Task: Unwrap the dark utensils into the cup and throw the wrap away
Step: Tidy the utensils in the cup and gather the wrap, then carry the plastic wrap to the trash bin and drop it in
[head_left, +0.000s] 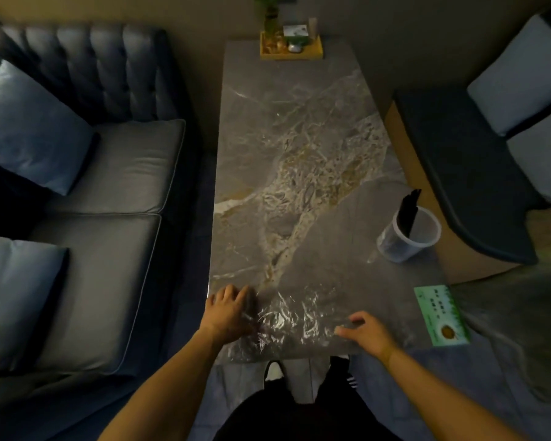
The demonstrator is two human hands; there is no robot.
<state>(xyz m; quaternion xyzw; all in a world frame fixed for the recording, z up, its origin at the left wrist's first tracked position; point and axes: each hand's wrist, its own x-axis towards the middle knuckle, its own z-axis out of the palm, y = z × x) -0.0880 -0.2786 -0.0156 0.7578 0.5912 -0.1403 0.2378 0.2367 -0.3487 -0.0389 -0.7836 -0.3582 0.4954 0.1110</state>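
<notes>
A crinkled sheet of clear plastic wrap (pixel 287 319) lies spread flat on the near end of the marble table (pixel 299 148). My left hand (pixel 228 310) rests on its left edge with the fingers together and pressed down. My right hand (pixel 368 331) touches its right edge, fingers curled over the wrap. The dark utensils (pixel 409 211) stand upright in a clear plastic cup (pixel 407 235) at the table's right edge, well away from both hands.
A green card (pixel 441 315) lies at the near right corner of the table. A yellow tray (pixel 291 50) with a plant and small items stands at the far end. A blue sofa (pixel 102 198) is on the left; cushioned seats are on the right.
</notes>
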